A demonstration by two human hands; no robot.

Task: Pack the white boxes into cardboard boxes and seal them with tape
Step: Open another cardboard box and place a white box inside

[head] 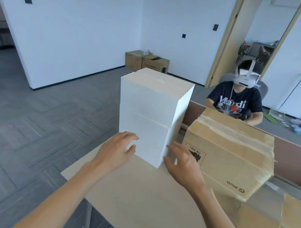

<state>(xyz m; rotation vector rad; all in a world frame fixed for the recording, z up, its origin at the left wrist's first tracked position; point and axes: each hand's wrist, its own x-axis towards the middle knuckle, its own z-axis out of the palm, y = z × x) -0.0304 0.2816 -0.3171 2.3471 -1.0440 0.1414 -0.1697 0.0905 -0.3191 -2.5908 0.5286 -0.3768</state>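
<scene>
Crowding white boxes (145,117) on R: taped carton (227,154)

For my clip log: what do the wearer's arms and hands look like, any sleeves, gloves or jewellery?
The left forearm and right forearm are bare, no sleeve in view. The left hand and right hand wear no gloves, rings, watch or wristband.

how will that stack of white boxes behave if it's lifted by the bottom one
The stack of white boxes stands tall and narrow, two high, so it will probably tip if lifted by the lower box alone. Its faces look smooth, so the left hand and right hand might slip.
</scene>
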